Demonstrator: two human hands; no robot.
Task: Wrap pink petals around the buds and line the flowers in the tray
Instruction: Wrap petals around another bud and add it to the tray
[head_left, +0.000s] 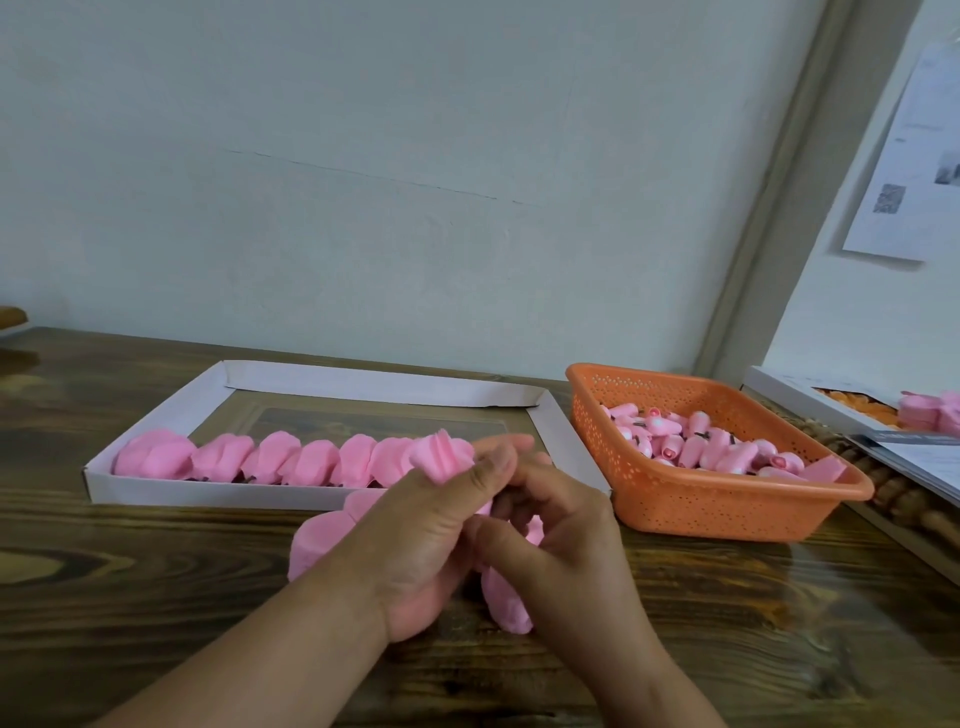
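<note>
Both of my hands work at the tabletop's near edge, left hand (415, 525) gripping the half-wrapped flower (441, 460), right hand (556, 525) pinching its base, so I'd keep each petal snug before laying it beside the row in the tray (218, 491).

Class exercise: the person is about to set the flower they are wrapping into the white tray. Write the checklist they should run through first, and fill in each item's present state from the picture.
1. Flower held by left hand: ok.
2. Right hand supporting the wrap at its base: ok.
3. Petals fully closed around the bud: cannot tell, fingers hide it.
4. Row of finished flowers lined along the near wall of the white tray: ok.
5. Free slot at the row's right end: cannot tell, hands cover it.
6. Buds left in the orange basket: ok.
</note>
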